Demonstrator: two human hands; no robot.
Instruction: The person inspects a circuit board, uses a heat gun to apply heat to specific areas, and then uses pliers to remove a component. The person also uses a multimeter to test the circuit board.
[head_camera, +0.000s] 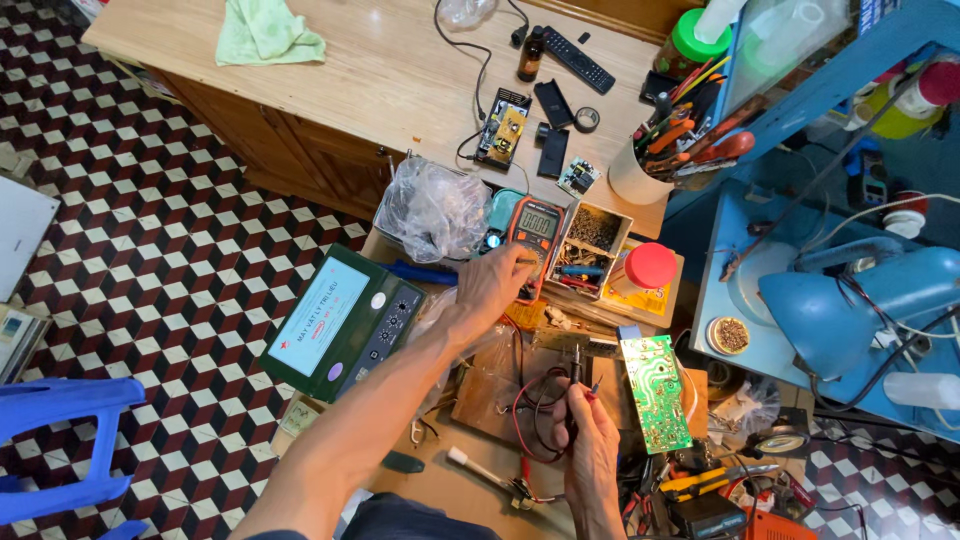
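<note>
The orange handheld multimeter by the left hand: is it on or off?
On. The orange handheld multimeter shows a lit greenish display with dark digits; the left hand rests at its dial.

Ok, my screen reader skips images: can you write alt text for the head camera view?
A person's left hand reaches to an orange multimeter while the right hand holds probes with red and black leads beside a green circuit board, on a cluttered wooden workbench.
</note>
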